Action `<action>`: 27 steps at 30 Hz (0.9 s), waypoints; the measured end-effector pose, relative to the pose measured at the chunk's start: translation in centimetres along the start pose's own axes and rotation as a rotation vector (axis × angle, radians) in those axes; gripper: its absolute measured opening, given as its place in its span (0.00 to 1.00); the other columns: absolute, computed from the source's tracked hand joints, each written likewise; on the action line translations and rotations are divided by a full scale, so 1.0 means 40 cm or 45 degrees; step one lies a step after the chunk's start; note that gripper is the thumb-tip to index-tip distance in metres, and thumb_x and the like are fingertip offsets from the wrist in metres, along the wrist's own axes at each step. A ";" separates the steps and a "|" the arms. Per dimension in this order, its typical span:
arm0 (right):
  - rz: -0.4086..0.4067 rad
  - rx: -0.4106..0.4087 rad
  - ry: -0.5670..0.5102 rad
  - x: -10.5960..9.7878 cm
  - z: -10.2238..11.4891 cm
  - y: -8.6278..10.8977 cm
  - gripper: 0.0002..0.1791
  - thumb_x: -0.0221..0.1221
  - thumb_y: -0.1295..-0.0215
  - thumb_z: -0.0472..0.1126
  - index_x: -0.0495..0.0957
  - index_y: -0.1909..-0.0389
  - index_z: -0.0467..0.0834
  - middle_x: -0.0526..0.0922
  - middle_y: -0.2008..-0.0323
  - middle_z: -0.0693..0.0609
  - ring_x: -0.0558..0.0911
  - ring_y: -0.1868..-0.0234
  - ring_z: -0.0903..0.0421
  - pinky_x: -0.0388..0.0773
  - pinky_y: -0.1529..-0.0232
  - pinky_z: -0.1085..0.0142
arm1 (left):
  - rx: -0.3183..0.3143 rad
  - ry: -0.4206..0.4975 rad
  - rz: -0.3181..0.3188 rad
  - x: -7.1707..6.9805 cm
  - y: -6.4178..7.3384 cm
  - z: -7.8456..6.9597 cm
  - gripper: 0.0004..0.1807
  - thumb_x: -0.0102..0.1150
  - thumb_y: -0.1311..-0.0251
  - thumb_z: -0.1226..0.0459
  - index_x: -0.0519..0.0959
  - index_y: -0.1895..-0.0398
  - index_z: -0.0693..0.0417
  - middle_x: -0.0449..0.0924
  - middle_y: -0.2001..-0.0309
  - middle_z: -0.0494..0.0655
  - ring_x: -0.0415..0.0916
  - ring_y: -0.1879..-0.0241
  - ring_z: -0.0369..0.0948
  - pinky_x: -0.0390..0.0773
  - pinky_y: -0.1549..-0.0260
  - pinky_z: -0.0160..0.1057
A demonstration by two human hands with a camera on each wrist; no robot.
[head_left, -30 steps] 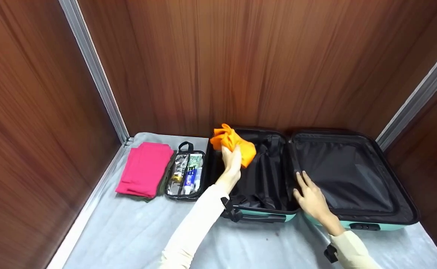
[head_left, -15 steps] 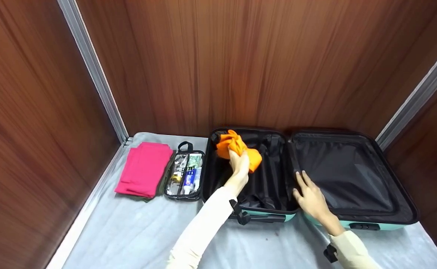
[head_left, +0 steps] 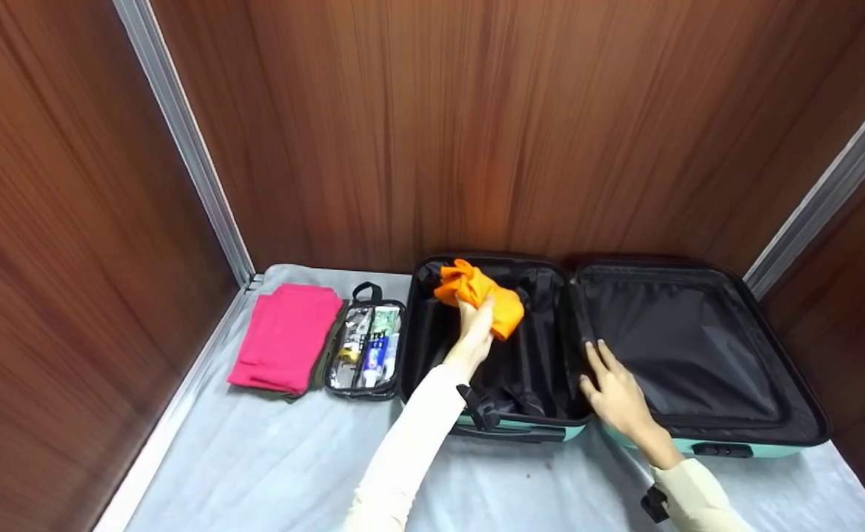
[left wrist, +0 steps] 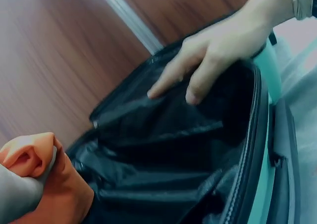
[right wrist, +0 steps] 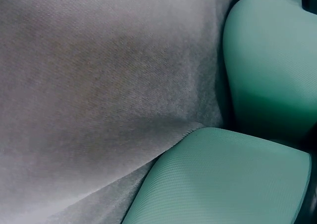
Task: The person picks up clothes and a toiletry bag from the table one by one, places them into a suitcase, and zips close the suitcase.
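My left hand [head_left: 475, 325] grips a bundled orange cloth [head_left: 503, 307] over the left half of an open suitcase [head_left: 536, 391], which has a black lining and a mint-green shell. In the left wrist view the orange cloth [left wrist: 69, 194] shows at the lower left, with part of the left hand [left wrist: 17, 194] against it. My right hand [head_left: 617, 395] rests with its fingers extended on the inner edge between the suitcase halves. The right wrist view shows the green shell [right wrist: 223, 179] and grey cloth, but no hand.
Left of the suitcase lies a clear toiletry bag [head_left: 366, 347] with tubes inside. Beside it a folded pink cloth [head_left: 288, 336] lies on dark green fabric. A light grey sheet [head_left: 277, 458] covers the surface, and wood-grain panels [head_left: 403, 133] enclose the back and sides.
My left hand has carried the orange cloth rightward and slightly down, from the suitcase's left edge to over its left half. My right hand stays in place.
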State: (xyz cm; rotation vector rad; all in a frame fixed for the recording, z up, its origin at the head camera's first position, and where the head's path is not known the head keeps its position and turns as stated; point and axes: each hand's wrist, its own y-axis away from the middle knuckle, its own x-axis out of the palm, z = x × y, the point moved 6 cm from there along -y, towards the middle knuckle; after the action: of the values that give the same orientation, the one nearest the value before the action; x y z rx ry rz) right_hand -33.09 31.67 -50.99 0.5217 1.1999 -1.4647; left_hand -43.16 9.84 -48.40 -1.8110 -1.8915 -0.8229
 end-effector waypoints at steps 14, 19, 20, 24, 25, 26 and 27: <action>-0.033 -0.015 0.007 -0.001 0.004 0.003 0.32 0.58 0.34 0.34 0.62 0.30 0.30 0.61 0.32 0.26 0.69 0.39 0.26 0.66 0.43 0.36 | -0.116 0.002 -0.404 -0.052 0.061 0.060 0.45 0.49 0.29 0.61 0.31 0.23 0.56 0.67 0.40 0.68 0.71 0.44 0.60 0.69 0.43 0.60; -0.008 0.001 0.000 0.001 0.006 -0.001 0.32 0.57 0.33 0.35 0.62 0.30 0.31 0.60 0.31 0.27 0.68 0.38 0.26 0.66 0.42 0.36 | -0.128 0.056 -0.377 -0.069 0.063 0.082 0.41 0.49 0.28 0.55 0.37 0.24 0.54 0.72 0.47 0.65 0.76 0.52 0.56 0.75 0.51 0.56; -0.004 0.005 0.001 0.001 0.005 -0.002 0.32 0.57 0.33 0.35 0.62 0.30 0.31 0.60 0.31 0.27 0.68 0.38 0.26 0.66 0.42 0.37 | -0.141 0.067 -0.361 -0.072 0.061 0.088 0.39 0.48 0.28 0.54 0.39 0.24 0.54 0.73 0.47 0.64 0.76 0.52 0.55 0.75 0.50 0.56; 0.016 0.021 -0.001 -0.001 0.003 -0.003 0.32 0.57 0.32 0.35 0.61 0.29 0.31 0.59 0.30 0.27 0.67 0.38 0.26 0.65 0.41 0.36 | -0.196 0.129 -0.330 -0.140 -0.064 0.222 0.34 0.49 0.27 0.52 0.48 0.27 0.52 0.74 0.50 0.60 0.77 0.55 0.54 0.76 0.55 0.57; 0.015 0.021 -0.002 -0.001 0.003 -0.002 0.32 0.57 0.32 0.35 0.61 0.29 0.31 0.59 0.30 0.27 0.67 0.38 0.26 0.65 0.41 0.36 | -0.198 0.124 -0.334 -0.167 -0.106 0.269 0.35 0.51 0.29 0.50 0.50 0.28 0.53 0.74 0.51 0.59 0.77 0.57 0.53 0.77 0.58 0.56; 0.014 0.020 -0.004 -0.001 0.003 -0.001 0.32 0.57 0.32 0.35 0.61 0.29 0.31 0.59 0.30 0.27 0.67 0.38 0.26 0.65 0.41 0.36 | -0.211 0.107 -0.376 -0.186 -0.137 0.303 0.31 0.50 0.28 0.50 0.53 0.30 0.53 0.73 0.50 0.60 0.77 0.55 0.55 0.77 0.57 0.57; 0.014 0.019 -0.007 -0.001 0.004 0.000 0.32 0.57 0.32 0.35 0.61 0.29 0.31 0.59 0.30 0.27 0.67 0.38 0.26 0.65 0.41 0.36 | -0.209 0.074 -0.378 -0.211 -0.173 0.343 0.34 0.50 0.29 0.49 0.53 0.29 0.53 0.72 0.49 0.58 0.76 0.56 0.53 0.78 0.59 0.56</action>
State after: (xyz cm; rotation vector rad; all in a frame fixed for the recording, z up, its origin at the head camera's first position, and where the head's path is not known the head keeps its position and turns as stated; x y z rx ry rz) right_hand -33.03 31.56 -50.92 0.5336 1.1810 -1.4661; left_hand -47.71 12.45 -65.12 -1.5951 -2.1405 -1.1486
